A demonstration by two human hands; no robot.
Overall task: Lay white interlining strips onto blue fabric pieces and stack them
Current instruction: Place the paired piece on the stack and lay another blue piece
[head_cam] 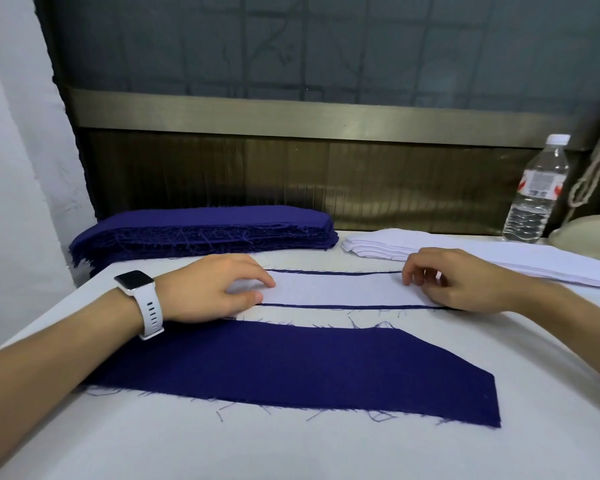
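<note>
White interlining strip (pixel 333 289): laid centred on dark-blue fabric piece (pixel 343 307), blue margins showing. Pressed flat, likely for alignment, by left hand (pixel 215 292), fingers straight; right hand (pixel 465 282) fingers curled at other end, grip indiscernible.

— From where does the camera look?
— From the person's head, forward and down onto the table (pixel 291 452). It is the only view.
— How near is it?
— Near, at arm's reach. The left hand (pixel 215 289) and the right hand (pixel 465 282) lie around the middle of the picture. The wide lens takes in the table up to the dark panel (pixel 291 168) behind it, which fills the top.
</note>
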